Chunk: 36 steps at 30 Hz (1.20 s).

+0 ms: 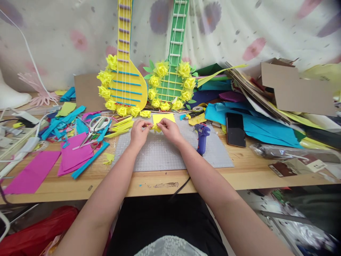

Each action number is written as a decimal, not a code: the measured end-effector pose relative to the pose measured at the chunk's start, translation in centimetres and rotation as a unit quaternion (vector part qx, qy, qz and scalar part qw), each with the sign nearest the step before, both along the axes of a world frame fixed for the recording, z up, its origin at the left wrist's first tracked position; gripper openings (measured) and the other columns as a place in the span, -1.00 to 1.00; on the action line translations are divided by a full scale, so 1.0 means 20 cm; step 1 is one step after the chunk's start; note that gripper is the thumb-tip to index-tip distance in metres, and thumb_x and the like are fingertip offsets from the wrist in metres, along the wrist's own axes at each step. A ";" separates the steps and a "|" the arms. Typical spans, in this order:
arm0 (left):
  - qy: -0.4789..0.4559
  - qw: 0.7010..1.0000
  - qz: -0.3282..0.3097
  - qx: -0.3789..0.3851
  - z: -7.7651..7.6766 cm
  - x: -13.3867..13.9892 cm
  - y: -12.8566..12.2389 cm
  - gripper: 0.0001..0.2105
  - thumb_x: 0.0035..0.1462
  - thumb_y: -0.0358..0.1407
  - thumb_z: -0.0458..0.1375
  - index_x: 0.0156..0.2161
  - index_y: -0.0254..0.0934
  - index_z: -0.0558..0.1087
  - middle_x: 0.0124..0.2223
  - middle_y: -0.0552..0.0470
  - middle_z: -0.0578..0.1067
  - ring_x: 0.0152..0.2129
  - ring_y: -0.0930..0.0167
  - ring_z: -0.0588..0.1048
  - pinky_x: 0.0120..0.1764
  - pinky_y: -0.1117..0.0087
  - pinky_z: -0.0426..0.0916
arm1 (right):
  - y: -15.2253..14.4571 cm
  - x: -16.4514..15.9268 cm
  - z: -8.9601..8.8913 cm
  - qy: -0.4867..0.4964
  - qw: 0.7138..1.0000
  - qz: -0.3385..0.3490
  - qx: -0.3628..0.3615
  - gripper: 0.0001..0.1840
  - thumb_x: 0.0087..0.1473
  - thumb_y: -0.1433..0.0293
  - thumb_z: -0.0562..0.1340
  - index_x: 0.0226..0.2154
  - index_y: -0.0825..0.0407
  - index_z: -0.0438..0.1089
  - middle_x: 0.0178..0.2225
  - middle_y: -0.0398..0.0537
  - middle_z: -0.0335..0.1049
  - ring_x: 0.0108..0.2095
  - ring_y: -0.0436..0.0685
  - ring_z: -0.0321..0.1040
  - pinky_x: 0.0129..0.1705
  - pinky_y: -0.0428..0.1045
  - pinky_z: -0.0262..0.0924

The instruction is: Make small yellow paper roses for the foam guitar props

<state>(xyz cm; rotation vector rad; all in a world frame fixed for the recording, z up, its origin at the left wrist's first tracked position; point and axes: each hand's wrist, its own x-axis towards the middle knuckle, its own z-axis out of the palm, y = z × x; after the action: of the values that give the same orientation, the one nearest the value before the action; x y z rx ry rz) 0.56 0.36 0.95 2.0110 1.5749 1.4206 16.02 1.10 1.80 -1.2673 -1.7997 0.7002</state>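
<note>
Between my hands, over the grey cutting mat, is a small yellow paper flower, partly covered by the fingers. My left hand pinches its left side, and my right hand pinches its right side. Just behind them lies a square of yellow paper. Folded yellow paper strips are left of my left hand. To the right of my right hand a blue glue gun rests on the mat.
At the back lean a yellow paper instrument and a green one, both edged with yellow flowers. Scissors and magenta paper lie left. A phone, blue paper and stacked cardboard are on the right.
</note>
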 end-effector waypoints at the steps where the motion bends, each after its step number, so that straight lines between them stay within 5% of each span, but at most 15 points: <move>1: -0.004 1.000 0.001 0.014 0.00 0.00 -0.01 -0.92 -0.01 -0.33 0.11 -0.35 -0.24 0.40 -0.41 0.05 0.36 -0.41 0.44 0.33 -0.29 0.41 0.24 | 0.00 0.00 0.00 0.001 1.000 -0.009 0.001 -0.77 0.00 0.23 0.07 -0.51 0.04 0.23 -0.49 -0.16 0.30 -0.50 -0.04 0.13 -0.43 -0.11 -0.02; 6: 0.029 0.994 -0.003 0.104 0.02 0.03 -0.05 -0.75 -0.05 -0.39 0.11 -0.18 -0.26 0.30 -0.32 0.01 0.38 -0.35 0.43 0.33 -0.20 0.37 0.24 | 0.01 0.00 -0.02 -0.020 0.998 -0.062 0.013 -0.76 0.03 0.21 0.04 -0.47 0.03 0.24 -0.47 -0.16 0.32 -0.49 -0.03 0.15 -0.43 -0.10 -0.04; 15: 0.065 0.995 0.043 0.064 -0.01 0.06 -0.03 -0.94 -0.01 -0.43 0.06 -0.37 -0.25 0.29 -0.36 0.03 0.40 -0.39 0.42 0.36 -0.27 0.38 0.24 | -0.04 -0.03 0.03 -0.071 0.996 -0.013 0.051 -0.74 0.11 0.28 -0.03 -0.26 -0.01 0.29 -0.28 -0.10 0.39 -0.31 0.03 0.27 -0.31 -0.08 0.05; 19: -0.004 0.997 0.064 0.039 -0.02 0.05 -0.03 -0.87 -0.08 -0.48 0.06 -0.37 -0.24 0.27 -0.36 0.05 0.38 -0.42 0.45 0.36 -0.32 0.42 0.27 | -0.05 -0.04 0.01 -0.090 0.996 -0.006 0.027 -0.73 0.05 0.26 0.07 -0.17 -0.05 0.24 -0.38 -0.18 0.41 -0.45 -0.01 0.27 -0.41 -0.10 0.03; 28: -0.159 0.984 0.079 0.028 -0.06 0.03 0.02 -0.81 -0.15 -0.49 0.06 -0.35 -0.24 0.24 -0.33 0.04 0.33 -0.38 0.46 0.36 -0.38 0.44 0.33 | -0.05 -0.04 0.01 -0.138 0.990 -0.003 0.019 -0.84 -0.05 0.25 0.15 -0.46 0.00 0.29 -0.51 -0.20 0.39 -0.51 -0.04 0.22 -0.47 -0.12 -0.04; 36: -0.445 0.891 0.046 -0.074 -0.02 -0.01 0.06 -0.85 -0.16 -0.46 0.06 -0.41 -0.27 0.21 -0.37 0.09 0.30 -0.47 0.51 0.41 -0.44 0.41 0.41 | 0.00 0.06 0.02 -0.081 0.996 0.034 -0.013 -0.88 -0.02 0.32 0.06 -0.46 0.02 0.24 -0.53 -0.19 0.33 -0.51 -0.04 0.19 -0.44 -0.11 -0.01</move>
<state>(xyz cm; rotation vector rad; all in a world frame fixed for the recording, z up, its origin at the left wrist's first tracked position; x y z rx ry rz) 0.40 1.61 0.61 0.9325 1.2757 1.8021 17.14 1.13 2.12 -1.3179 -1.9793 0.6756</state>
